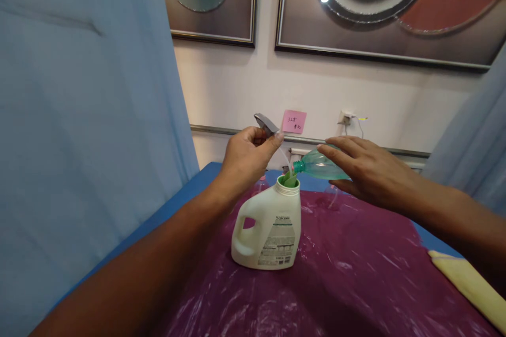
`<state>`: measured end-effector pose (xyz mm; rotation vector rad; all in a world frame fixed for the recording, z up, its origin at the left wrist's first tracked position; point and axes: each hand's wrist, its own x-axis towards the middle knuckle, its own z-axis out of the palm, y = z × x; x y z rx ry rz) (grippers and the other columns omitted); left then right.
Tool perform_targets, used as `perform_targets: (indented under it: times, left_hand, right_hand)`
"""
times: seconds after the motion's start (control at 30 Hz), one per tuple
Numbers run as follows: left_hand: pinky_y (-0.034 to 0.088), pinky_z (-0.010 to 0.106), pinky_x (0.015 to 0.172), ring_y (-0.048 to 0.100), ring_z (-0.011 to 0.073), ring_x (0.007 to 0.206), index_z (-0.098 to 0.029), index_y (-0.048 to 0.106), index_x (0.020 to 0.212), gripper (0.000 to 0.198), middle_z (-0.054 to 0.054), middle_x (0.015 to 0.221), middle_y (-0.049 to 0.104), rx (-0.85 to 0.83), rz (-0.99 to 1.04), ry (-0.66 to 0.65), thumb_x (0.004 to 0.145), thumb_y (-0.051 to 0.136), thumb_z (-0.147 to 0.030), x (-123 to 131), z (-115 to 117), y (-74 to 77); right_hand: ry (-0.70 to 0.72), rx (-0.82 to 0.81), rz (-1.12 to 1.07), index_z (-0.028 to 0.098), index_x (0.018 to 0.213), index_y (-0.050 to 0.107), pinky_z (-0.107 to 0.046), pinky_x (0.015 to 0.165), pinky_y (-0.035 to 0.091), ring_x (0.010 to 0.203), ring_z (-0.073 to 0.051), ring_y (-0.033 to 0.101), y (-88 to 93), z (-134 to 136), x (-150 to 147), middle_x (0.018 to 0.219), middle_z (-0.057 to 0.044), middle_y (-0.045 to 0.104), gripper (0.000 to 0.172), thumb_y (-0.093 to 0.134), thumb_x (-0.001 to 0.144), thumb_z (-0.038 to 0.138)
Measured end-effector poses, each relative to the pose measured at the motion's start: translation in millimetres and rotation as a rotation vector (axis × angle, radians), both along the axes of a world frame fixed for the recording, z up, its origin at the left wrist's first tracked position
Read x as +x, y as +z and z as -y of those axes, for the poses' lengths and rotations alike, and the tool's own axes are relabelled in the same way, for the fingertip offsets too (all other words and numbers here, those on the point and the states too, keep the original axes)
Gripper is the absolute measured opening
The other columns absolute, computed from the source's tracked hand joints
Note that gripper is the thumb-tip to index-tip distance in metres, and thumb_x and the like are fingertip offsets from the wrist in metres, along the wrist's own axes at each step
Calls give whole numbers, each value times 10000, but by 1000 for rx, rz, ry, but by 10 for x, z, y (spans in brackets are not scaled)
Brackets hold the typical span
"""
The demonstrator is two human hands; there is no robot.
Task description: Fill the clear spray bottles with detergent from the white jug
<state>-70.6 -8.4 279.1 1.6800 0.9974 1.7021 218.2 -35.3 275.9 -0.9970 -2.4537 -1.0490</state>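
Note:
My left hand [251, 155] pinches a grey trigger spray head [266, 123], whose thin clear tube [285, 157] slants down toward the jug's mouth. My right hand [361, 168] grips a clear green plastic bottle [322, 164] from above, with the thumb underneath. The bottle lies tilted nearly flat, its threaded neck at the opening of a white detergent jug [272, 226]. That jug stands upright and uncapped, with a green pouring spout [290, 180] inside its mouth. Whether liquid is flowing, I cannot tell.
Shiny purple plastic sheeting [356, 258] covers a blue surface [158, 231]. A folded yellow cloth [470, 284] lies at the right edge. Partly hidden clear objects [333, 192] stand behind the jug. Blue curtains [87, 116] hang at both sides; a plugged socket [346, 118] is on the wall.

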Motion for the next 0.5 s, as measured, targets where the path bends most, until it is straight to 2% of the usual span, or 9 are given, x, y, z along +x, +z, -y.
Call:
perform_targets:
  times: [0.5]
  left_hand:
    - [482,298,628,629,186,750,-194,800,878,182,76,879,763,-11,-16,25,872,872,-362,11,30,32]
  right_hand:
    - [-7,-15,-10,146,1604,477,-627,1137,563,1389,-432,616,0,2,-1,1576,-253,583,670,715,1002,319]
